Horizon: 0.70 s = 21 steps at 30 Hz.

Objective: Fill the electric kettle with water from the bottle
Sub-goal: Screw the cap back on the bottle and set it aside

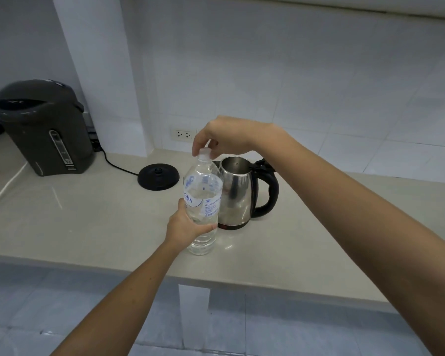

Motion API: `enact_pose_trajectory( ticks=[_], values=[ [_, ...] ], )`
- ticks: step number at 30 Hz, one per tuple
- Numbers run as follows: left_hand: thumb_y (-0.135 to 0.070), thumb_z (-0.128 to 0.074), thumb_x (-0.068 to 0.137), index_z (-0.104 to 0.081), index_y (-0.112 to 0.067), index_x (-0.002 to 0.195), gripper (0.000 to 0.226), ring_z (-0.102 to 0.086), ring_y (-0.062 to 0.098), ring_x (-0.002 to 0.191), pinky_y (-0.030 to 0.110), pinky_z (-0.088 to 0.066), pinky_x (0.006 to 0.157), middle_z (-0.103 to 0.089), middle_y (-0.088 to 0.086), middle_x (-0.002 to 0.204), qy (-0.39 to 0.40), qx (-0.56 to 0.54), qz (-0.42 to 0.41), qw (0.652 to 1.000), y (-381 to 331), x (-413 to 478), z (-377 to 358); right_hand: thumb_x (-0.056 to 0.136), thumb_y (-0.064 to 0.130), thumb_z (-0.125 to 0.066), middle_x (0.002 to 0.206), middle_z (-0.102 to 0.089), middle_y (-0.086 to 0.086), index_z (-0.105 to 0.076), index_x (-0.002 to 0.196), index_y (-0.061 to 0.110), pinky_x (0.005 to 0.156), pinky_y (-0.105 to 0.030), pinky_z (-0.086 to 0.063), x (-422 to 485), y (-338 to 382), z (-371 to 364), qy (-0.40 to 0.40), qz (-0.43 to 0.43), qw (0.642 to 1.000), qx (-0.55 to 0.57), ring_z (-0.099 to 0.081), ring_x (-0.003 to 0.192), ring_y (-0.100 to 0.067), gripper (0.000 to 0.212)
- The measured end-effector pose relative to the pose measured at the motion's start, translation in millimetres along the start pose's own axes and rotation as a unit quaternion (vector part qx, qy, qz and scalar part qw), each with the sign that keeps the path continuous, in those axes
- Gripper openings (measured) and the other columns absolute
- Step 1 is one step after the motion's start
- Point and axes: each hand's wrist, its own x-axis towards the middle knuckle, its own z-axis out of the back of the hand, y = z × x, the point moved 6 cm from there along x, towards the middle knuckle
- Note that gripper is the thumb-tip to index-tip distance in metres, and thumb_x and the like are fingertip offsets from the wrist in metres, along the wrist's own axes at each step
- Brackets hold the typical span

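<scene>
A clear plastic water bottle (203, 191) with a white and blue label stands tilted on the counter, mostly full. My left hand (186, 224) grips its lower body. My right hand (226, 137) reaches over from the right, and its fingertips pinch the white cap (205, 151) on the bottle's neck. Just behind and to the right stands the stainless steel electric kettle (238, 194) with a black handle; its lid is open and it sits off its base. The black round kettle base (158, 176) lies on the counter to the left of the kettle.
A dark grey thermo pot (46, 127) stands at the back left, with a black cord running to the base and a white cable beside it. A wall socket (183, 134) sits low on the tiled wall. The beige counter (88, 217) ends at a front edge above a tiled floor.
</scene>
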Motion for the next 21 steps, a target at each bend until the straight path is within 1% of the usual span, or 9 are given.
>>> enact_pose_trajectory(
  ticks=[3,6,8,10,12,14,16,18,21],
  values=[
    [-0.037,-0.090,0.059,-0.037,-0.020,0.133,0.092,-0.054,0.014,0.102,0.026,-0.047,0.085,-0.056,-0.008,0.114,0.000,0.008,0.001,1.000,-0.6,0.3,0.2,0.090,0.007,-0.061,0.111,-0.062,0.000,-0.063,0.121,0.021,0.075,-0.024,-0.037,5.5,3.1,-2.0,0.003,0.000,0.999,-0.044,-0.053,0.088,-0.014,0.033],
    [-0.036,-0.089,0.060,-0.036,-0.020,0.133,0.092,-0.050,0.010,0.098,0.024,-0.045,0.082,-0.053,-0.011,0.111,0.004,0.003,0.001,1.000,-0.8,0.0,1.1,0.091,0.005,-0.058,0.102,-0.057,0.000,-0.061,0.122,0.018,0.075,-0.026,-0.037,8.4,9.1,-1.6,0.013,0.007,0.997,-0.082,-0.050,0.089,-0.017,0.034],
    [-0.035,-0.089,0.061,-0.036,-0.019,0.133,0.091,-0.050,0.010,0.097,0.023,-0.044,0.081,-0.052,-0.012,0.109,0.013,0.005,-0.001,1.000,-1.2,0.4,1.6,0.089,-0.003,-0.056,0.096,-0.055,0.003,-0.064,0.117,0.020,0.076,-0.025,-0.041,6.2,8.9,-1.3,0.020,0.014,0.997,-0.071,-0.057,0.090,-0.018,0.037],
    [-0.034,-0.089,0.062,-0.037,-0.018,0.131,0.088,-0.051,0.010,0.096,0.023,-0.044,0.079,-0.052,-0.011,0.107,0.022,0.008,-0.004,1.000,-2.1,0.7,1.8,0.087,-0.006,-0.055,0.093,-0.058,0.005,-0.067,0.113,0.024,0.076,-0.024,-0.044,2.1,3.6,-1.5,0.020,0.006,0.999,-0.040,-0.061,0.089,-0.017,0.041],
    [-0.033,-0.089,0.062,-0.038,-0.017,0.129,0.085,-0.052,0.011,0.095,0.023,-0.043,0.078,-0.053,-0.010,0.106,0.021,0.010,-0.008,1.000,-3.6,0.5,2.1,0.088,0.000,-0.058,0.091,-0.060,0.009,-0.067,0.114,0.025,0.079,-0.024,-0.046,-1.3,0.9,-1.1,0.021,-0.010,0.999,-0.023,-0.061,0.090,-0.014,0.038],
    [-0.033,-0.089,0.063,-0.039,-0.016,0.127,0.084,-0.052,0.011,0.094,0.023,-0.043,0.077,-0.053,-0.010,0.106,0.017,0.010,-0.010,1.000,-3.4,-0.2,1.7,0.089,0.008,-0.058,0.093,-0.059,0.008,-0.065,0.118,0.022,0.081,-0.025,-0.045,-0.3,4.3,-1.6,0.032,-0.019,0.999,-0.035,-0.060,0.092,-0.015,0.032],
    [-0.033,-0.088,0.063,-0.038,-0.017,0.127,0.083,-0.053,0.012,0.095,0.023,-0.043,0.078,-0.053,-0.011,0.106,0.018,0.003,-0.012,1.000,-1.9,-1.1,1.2,0.091,0.012,-0.055,0.097,-0.056,0.004,-0.062,0.120,0.016,0.077,-0.028,-0.042,4.5,10.2,-3.6,0.043,-0.026,0.996,-0.073,-0.057,0.093,-0.020,0.030],
    [-0.033,-0.088,0.063,-0.038,-0.018,0.127,0.083,-0.053,0.012,0.095,0.023,-0.044,0.078,-0.053,-0.012,0.106,0.018,-0.001,-0.012,1.000,-1.9,-1.2,2.3,0.091,0.010,-0.051,0.102,-0.055,-0.003,-0.058,0.121,0.013,0.073,-0.030,-0.042,8.8,14.5,-6.6,0.054,-0.036,0.992,-0.104,-0.056,0.093,-0.025,0.031],
    [-0.033,-0.089,0.063,-0.038,-0.017,0.126,0.082,-0.052,0.012,0.092,0.024,-0.044,0.077,-0.053,-0.011,0.104,0.020,-0.002,-0.008,1.000,-2.1,-1.5,3.2,0.091,0.011,-0.052,0.100,-0.055,-0.004,-0.059,0.120,0.011,0.068,-0.028,-0.040,9.4,16.1,-7.2,0.047,-0.035,0.992,-0.114,-0.053,0.088,-0.023,0.030]
  ],
)
